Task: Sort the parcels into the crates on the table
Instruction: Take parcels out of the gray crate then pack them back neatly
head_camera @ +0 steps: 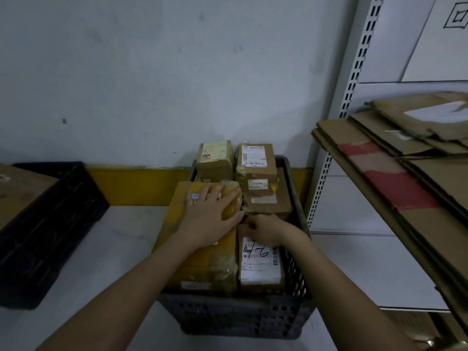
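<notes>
Fingers (pixel 215 192) of the left hand (pixel 210 219) lie straight and spread, pressed flat on the large yellow parcel (pixel 202 264) that fills the left side of the grey crate (pixel 243 317) on the white desk (pixel 101 249); the right hand (pixel 263 230) rests just beside it with fingers curled at the top edge of the white-labelled parcel (pixel 260 264), though whether they grip it cannot be told. Several brown taped parcels (pixel 255 178) are stacked at the crate's far end against the wall. A black crate (pixel 45 224) stands well apart at left, and flattened cardboard (pixel 405 160) lies on the shelf at right.
</notes>
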### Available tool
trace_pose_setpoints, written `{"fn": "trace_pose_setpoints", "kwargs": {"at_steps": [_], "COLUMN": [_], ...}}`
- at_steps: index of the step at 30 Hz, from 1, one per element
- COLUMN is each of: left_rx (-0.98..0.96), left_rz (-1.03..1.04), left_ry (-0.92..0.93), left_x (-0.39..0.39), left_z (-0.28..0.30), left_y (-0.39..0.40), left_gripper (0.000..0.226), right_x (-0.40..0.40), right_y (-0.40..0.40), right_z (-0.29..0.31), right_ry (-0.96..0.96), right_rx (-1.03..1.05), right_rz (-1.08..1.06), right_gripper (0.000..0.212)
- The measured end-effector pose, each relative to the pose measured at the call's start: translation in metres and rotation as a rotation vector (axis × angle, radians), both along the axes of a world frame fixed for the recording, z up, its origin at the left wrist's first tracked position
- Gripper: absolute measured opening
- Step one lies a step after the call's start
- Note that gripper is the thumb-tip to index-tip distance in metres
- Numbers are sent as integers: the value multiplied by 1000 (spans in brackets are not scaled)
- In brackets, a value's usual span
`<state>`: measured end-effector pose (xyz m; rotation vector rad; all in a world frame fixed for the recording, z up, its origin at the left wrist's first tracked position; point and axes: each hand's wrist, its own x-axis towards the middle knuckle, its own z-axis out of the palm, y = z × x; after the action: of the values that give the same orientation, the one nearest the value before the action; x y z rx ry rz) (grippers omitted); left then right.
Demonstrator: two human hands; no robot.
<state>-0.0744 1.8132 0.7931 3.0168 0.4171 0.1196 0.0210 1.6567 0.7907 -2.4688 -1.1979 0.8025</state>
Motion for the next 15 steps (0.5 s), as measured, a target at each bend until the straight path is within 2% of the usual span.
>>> {"fn": "trace_pose_setpoints", "kwargs": {"at_steps": [3,6,7,10,12,15], "left_rx": [-11,-34,-58,-117,-115,-157], "left_rz": [13,36,34,64,86,56], "left_ry": [-4,-28,-56,-215,-301,-321], "left_x": [2,10,14,21,22,20], "left_z": [-1,-3,-3,-2,-2,-5], "left_y": [1,3,4,7,11,14], "left_gripper": [81,68,63,41,29,26], "right_x": [2,0,-1,-14,-28,-37], "right_y": [5,11,14,29,38,42], "right_z": [-1,5,8,10,-2,-13], "right_ry": [-40,-215,-200,-3,-26,-42], "right_rx": [63,393,509,634,637,677], "right_rz": [-143,-405,-442,-366,-332,-390], "right_gripper": [33,23,21,27,36,39]}}
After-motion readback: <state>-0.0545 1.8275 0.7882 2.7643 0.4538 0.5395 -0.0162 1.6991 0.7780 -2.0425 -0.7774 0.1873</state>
